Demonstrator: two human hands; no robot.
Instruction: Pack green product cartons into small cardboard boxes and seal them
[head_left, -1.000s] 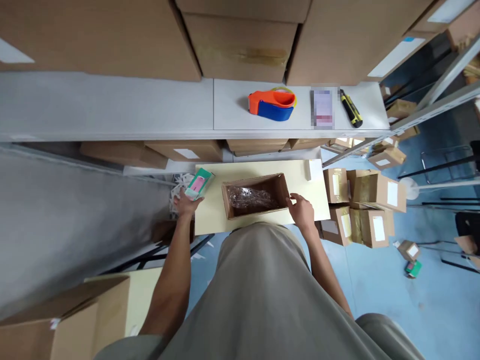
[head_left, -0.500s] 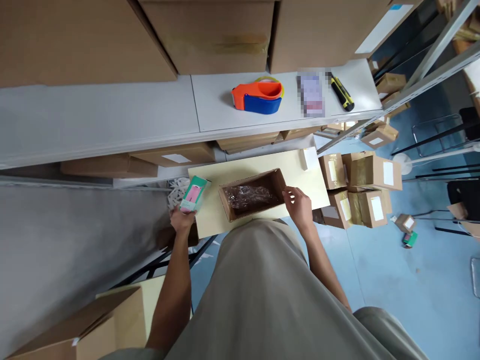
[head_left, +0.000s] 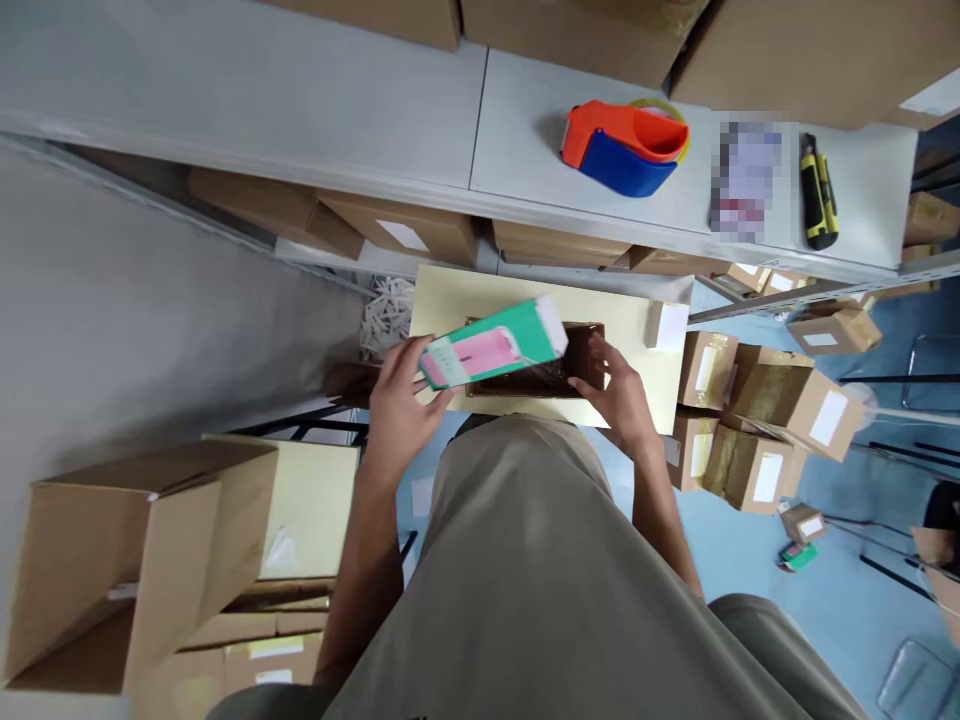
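My left hand point(head_left: 401, 410) grips one end of a green product box point(head_left: 487, 345) with a pink picture on its face. That box is raised and tilted over an open cardboard box point(head_left: 596, 360), covering much of its opening. Clear plastic wrap point(head_left: 551, 374) shows dimly inside the cardboard box. My right hand point(head_left: 619, 390) is at the cardboard box's right end, fingers apart and curved about its rim; whether they press on it I cannot tell. Beneath is a pale yellow tabletop point(head_left: 442, 290).
A white small box point(head_left: 667, 325) stands at the tabletop's right end. On the grey shelf point(head_left: 517, 130) lie an orange and blue tape dispenser point(head_left: 626, 148) and a yellow-black box cutter point(head_left: 819, 192). Stacked cartons point(head_left: 765, 400) stand to the right; a large open carton point(head_left: 172, 510) is at lower left.
My left hand has brought the green product box up and rightward, from beside the table to over the cardboard box. My right hand stays by the box's right end. The view has shifted.
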